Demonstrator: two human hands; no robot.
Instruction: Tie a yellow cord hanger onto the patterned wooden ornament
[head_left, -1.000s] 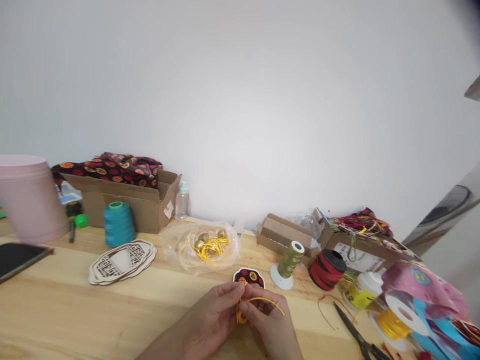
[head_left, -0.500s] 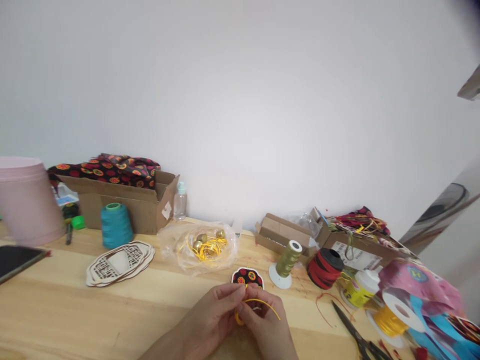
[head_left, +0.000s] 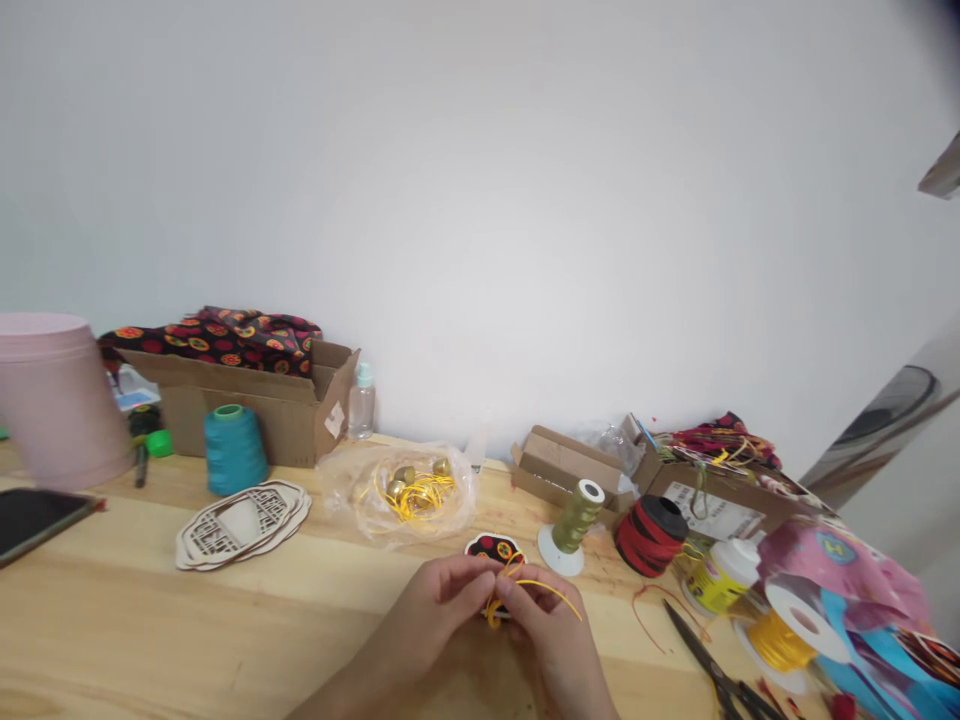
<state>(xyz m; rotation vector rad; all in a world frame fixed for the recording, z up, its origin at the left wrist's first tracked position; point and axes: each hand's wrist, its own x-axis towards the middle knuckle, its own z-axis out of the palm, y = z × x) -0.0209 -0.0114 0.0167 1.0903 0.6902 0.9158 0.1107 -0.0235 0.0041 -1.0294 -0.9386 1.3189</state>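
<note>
Close together over the front middle of the table, my left hand [head_left: 442,610] and my right hand [head_left: 551,625] both pinch a yellow cord [head_left: 551,588]. The cord loops between the fingertips, and one free end curves out over my right hand. Just behind the fingers is a flat tag [head_left: 491,545] with a pale edge and black, red and orange patterned fabric; its lower part is hidden by hands and cord. Whether the cord passes through the tag, I cannot tell.
A plastic bag [head_left: 345,490] holds bells and yellow cord. Cut-out wooden pieces [head_left: 240,520] and a teal thread cone [head_left: 235,455] stand left. On the right are a green thread spool [head_left: 574,520], a red cord spool [head_left: 651,540], a glue bottle [head_left: 720,578] and scissors [head_left: 705,655].
My right hand has shifted slightly right and its fingertips have come up against the left ones. The yellow cord now forms more loops above the fingers, and its free end reaches further right.
</note>
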